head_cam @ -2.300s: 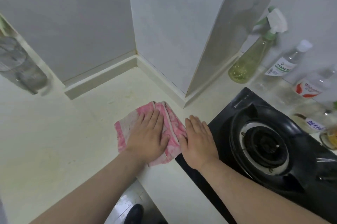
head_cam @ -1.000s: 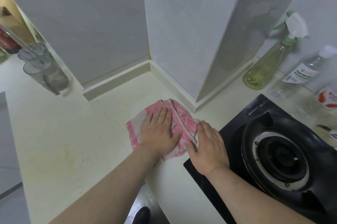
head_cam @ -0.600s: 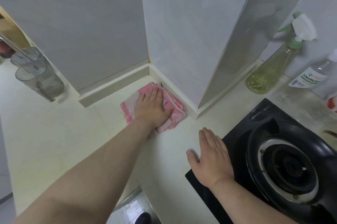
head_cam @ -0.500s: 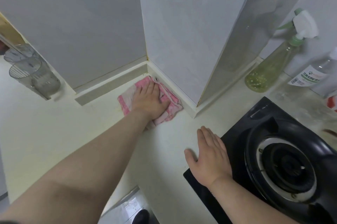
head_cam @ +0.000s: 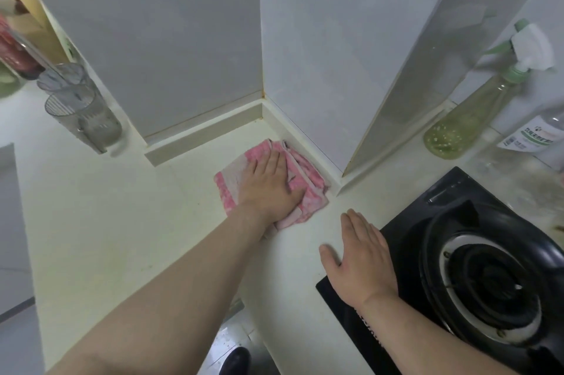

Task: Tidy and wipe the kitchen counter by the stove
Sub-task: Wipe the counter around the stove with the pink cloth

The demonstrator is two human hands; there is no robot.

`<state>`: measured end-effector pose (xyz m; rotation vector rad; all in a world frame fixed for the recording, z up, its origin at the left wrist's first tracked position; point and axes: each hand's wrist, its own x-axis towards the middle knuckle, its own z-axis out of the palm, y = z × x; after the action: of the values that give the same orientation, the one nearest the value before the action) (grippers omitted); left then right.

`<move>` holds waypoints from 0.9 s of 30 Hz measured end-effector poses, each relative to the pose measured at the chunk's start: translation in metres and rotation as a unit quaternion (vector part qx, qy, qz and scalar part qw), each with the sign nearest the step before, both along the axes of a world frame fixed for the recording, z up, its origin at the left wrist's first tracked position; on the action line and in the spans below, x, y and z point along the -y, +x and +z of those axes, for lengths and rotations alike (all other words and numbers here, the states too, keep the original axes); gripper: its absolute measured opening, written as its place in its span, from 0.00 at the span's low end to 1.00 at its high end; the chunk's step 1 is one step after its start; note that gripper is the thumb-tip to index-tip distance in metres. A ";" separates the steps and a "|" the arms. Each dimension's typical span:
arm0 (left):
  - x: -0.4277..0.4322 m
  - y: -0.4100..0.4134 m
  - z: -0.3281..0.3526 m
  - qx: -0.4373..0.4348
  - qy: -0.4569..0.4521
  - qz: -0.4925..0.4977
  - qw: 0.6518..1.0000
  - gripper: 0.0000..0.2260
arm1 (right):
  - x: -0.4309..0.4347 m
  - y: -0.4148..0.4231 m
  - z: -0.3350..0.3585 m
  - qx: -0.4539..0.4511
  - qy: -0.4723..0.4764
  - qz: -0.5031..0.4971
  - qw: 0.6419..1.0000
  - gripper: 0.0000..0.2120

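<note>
A folded pink and white cloth [head_cam: 308,188] lies on the cream counter [head_cam: 122,222], close to the inner corner of the tiled wall. My left hand [head_cam: 268,188] presses flat on the cloth with straight fingers. Flat on the counter and the front left corner of the black gas stove [head_cam: 476,268] lies my right hand [head_cam: 360,261], fingers together, holding nothing. The two hands are apart.
Two clear plastic cups [head_cam: 82,109] stand at the back left of the counter. A green spray bottle [head_cam: 476,106] and a labelled clear bottle [head_cam: 537,136] stand behind the stove at the right. The counter's front edge drops to the floor between my arms.
My left hand pushed the cloth away from the stove into the wall corner, then drew it back a little. My right hand came off the cloth and stays by the stove.
</note>
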<state>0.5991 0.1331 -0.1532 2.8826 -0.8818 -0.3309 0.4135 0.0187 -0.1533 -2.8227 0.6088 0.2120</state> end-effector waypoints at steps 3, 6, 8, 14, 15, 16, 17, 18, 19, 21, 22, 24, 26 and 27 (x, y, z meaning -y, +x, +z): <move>-0.009 -0.020 0.000 -0.005 0.002 -0.009 1.000 0.38 | -0.001 -0.002 0.001 0.002 0.005 -0.003 1.000 0.44; -0.013 -0.025 0.002 -0.008 0.008 -0.021 1.000 0.38 | -0.001 -0.002 0.002 0.001 0.006 -0.002 1.000 0.44; -0.012 -0.022 0.003 -0.012 0.007 -0.022 1.000 0.39 | -0.001 -0.003 0.001 0.004 0.004 -0.004 1.000 0.44; -0.006 0.027 0.004 -0.019 0.002 0.008 1.000 0.38 | 0.001 -0.002 0.000 0.008 0.006 -0.004 1.000 0.44; -0.004 0.037 0.005 -0.021 0.004 0.008 1.000 0.38 | 0.001 -0.002 -0.001 0.011 0.006 -0.003 1.000 0.44; -0.003 0.048 0.006 -0.022 0.005 0.006 1.000 0.38 | 0.001 -0.002 -0.001 0.015 0.006 -0.004 1.000 0.44; -0.002 0.057 0.007 -0.022 0.009 0.003 1.000 0.38 | 0.001 -0.003 -0.001 0.016 0.006 -0.007 1.000 0.44; -0.002 0.067 0.008 -0.020 0.013 0.000 1.000 0.38 | 0.001 -0.003 -0.002 0.017 0.007 -0.008 1.000 0.43; -0.002 0.076 0.009 -0.020 0.014 -0.002 1.000 0.38 | 0.001 -0.002 -0.002 0.017 0.008 -0.008 1.000 0.43; -0.005 0.090 0.011 -0.020 0.015 -0.006 1.000 0.38 | 0.002 -0.001 -0.004 0.015 0.009 -0.008 1.000 0.43; -0.007 0.093 0.011 -0.017 0.013 -0.008 1.000 0.39 | 0.002 0.000 -0.003 0.013 0.008 -0.008 1.000 0.43; -0.008 0.097 0.008 -0.016 0.005 -0.011 1.000 0.39 | 0.002 0.000 -0.003 0.003 0.011 -0.008 1.000 0.43; -0.008 0.095 0.005 -0.008 0.004 -0.005 1.000 0.39 | 0.002 0.000 -0.001 -0.004 0.011 -0.009 1.000 0.44; -0.008 0.093 0.003 -0.005 0.005 0.000 1.000 0.39 | 0.002 0.000 0.000 -0.006 0.009 -0.007 1.000 0.44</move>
<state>0.6925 0.1413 -0.1500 2.8862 -0.8824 -0.3498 0.4138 0.0165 -0.1535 -2.8000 0.6269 0.2320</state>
